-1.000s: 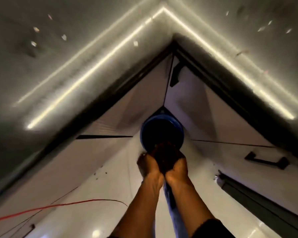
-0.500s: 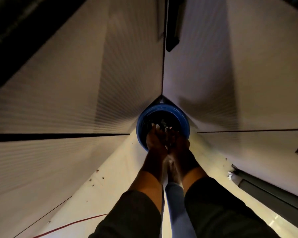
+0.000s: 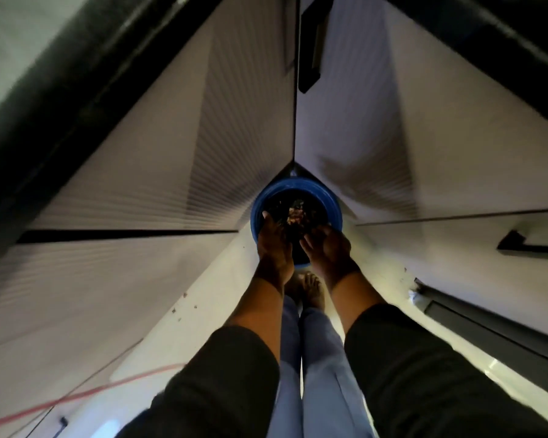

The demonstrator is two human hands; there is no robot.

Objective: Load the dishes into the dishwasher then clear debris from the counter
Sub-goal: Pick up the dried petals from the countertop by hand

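— What is your left hand doing?
— Your left hand (image 3: 274, 248) hangs over the near rim of the round blue bin (image 3: 336, 210), fingers loose, gripping nothing.
— And the right?
— Your right hand (image 3: 328, 251) is the same, fingers slack. Crumbly brown debris (image 3: 295, 213) shows inside the bin, which stands in the far corner of the ribbed cabinets (image 3: 203, 153).

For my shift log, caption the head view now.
Left hand and right hand open over a blue bin holding debris, in a corner of the cabinets.

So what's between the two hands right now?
In the head view, the gap between left hand and right hand shows only debris inside the blue bin.
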